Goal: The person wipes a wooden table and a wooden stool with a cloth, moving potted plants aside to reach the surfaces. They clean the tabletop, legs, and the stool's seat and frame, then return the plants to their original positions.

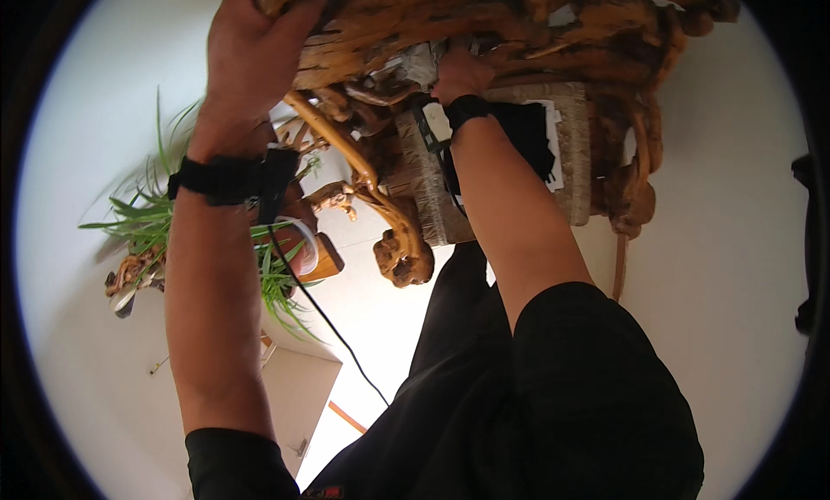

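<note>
My left hand [256,66] is at the top left, against the edge of a carved root-wood piece of furniture [369,27]; its fingertips are partly cut off by the picture's top edge. My right hand [463,75] reaches under that wood, next to a crumpled clear plastic wrapping [420,64]. Its fingers are hidden, so its grip cannot be told. Both wrists wear black straps; small devices and cables show beside them. Below the right hand, a woven fringed cushion [570,150] lies on the lower wood with black cloth [525,137] and white sheets on it.
At the left, a green leafy plant [139,215] grows beside root wood and a white-rimmed cup [310,247]. A polished wooden branch [337,134] slants down to a knobbly end [405,260]. Pale walls stand on both sides, and a light cabinet or door panel [298,383] is at the lower left.
</note>
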`<state>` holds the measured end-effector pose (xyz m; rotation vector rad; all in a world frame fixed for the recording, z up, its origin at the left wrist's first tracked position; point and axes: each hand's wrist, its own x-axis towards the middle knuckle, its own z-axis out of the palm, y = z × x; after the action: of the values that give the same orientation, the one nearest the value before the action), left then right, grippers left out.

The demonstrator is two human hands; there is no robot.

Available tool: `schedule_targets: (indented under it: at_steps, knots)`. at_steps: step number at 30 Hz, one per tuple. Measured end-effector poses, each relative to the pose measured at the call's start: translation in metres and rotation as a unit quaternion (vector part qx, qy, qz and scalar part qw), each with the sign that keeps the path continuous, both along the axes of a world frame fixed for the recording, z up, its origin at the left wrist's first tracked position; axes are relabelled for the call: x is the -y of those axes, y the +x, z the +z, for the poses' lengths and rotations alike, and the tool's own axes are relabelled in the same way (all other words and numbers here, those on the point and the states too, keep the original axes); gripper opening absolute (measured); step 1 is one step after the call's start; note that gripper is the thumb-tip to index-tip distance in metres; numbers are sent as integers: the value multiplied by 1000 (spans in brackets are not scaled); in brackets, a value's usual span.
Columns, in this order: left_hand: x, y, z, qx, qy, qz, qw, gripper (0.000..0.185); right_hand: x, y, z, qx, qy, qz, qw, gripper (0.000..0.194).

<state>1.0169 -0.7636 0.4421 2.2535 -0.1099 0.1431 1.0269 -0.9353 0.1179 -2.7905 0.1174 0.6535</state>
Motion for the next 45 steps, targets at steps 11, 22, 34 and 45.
schedule_targets:
  at_steps: [11, 22, 34, 45]
  knots:
    - [-13, 3, -13, -3, 81, 55, 995, 66, 82, -23, 21, 70, 541, -523, 655, 57]
    - [-10, 0, -12, -54, 6, 104, 993, 59, 225, 85, -96, 7, 29, -81, 996, 65]
    - [-15, 0, -19, -39, -2, 112, 993, 61, 253, 64, -96, 30, 134, -56, 989, 61]
    - [-26, -4, -24, -39, -56, 89, 994, 65, 271, 80, 1, 275, 412, -420, 761, 46]
